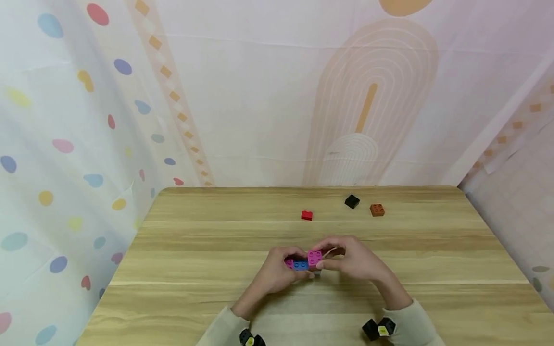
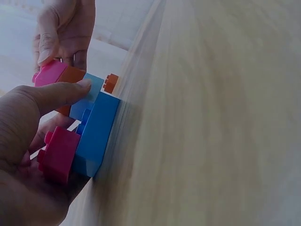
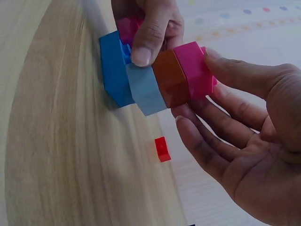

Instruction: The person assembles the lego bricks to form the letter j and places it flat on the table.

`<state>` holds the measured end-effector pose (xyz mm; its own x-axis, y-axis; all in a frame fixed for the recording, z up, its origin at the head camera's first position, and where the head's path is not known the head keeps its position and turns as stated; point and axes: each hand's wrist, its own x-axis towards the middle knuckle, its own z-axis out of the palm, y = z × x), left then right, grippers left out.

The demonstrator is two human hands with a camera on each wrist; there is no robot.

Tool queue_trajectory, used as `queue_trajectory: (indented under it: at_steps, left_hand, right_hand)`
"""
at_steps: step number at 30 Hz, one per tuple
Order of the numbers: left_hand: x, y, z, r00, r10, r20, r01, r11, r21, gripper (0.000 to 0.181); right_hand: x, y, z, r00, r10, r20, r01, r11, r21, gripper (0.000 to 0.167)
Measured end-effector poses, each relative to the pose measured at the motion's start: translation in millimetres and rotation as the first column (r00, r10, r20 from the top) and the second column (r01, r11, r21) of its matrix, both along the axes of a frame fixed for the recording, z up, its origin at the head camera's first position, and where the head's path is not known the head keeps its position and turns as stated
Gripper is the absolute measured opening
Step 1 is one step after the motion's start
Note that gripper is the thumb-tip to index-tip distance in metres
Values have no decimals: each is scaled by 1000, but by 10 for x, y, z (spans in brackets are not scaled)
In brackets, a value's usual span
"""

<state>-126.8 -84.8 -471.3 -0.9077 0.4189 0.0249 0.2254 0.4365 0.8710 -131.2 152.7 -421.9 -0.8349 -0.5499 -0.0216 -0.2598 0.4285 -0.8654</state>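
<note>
A joined block build has a long blue block (image 2: 99, 134) as its base. On one end of it sits a pink block (image 2: 61, 153); on the other end a light blue block (image 3: 146, 89), a brown block (image 3: 170, 77) and a second pink block (image 3: 195, 69) are stacked. My left hand (image 1: 279, 271) grips the build, its thumb on the light blue block. With thumb and fingers my right hand (image 1: 357, 259) holds the top pink block and the brown one beneath it.
Beyond my hands on the wooden table (image 1: 195, 240) lie a red block (image 1: 307, 215), a black block (image 1: 352, 201) and an orange-brown block (image 1: 377, 210). A patterned cloth (image 1: 242, 96) hangs behind the table.
</note>
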Motion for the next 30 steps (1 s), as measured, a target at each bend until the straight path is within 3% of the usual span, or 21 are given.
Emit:
queue_trajectory:
  at_steps: [6,12,20,30]
  left_hand:
    - [-9,-46,44,998,-45,-49,44,999,-28,34]
    - [2,-54,96,994,-69,-80,74,996,52,33]
    - [20,-52,93,996,-42,-83,49,996,79,28]
    - [-1,-8,73,996,-57,-70,64,993,96,29]
  right_hand:
    - [5,-52,26,1000,-12,7,12,1000,2,23]
    - [6,-64,21,1000,-16,24,16,1000,-10,22]
    - [-5,-57,-8,1000,3,26,-3,1000,-14,23]
    - [-12,42,-24,1000,5,-4,-5,999,34,28]
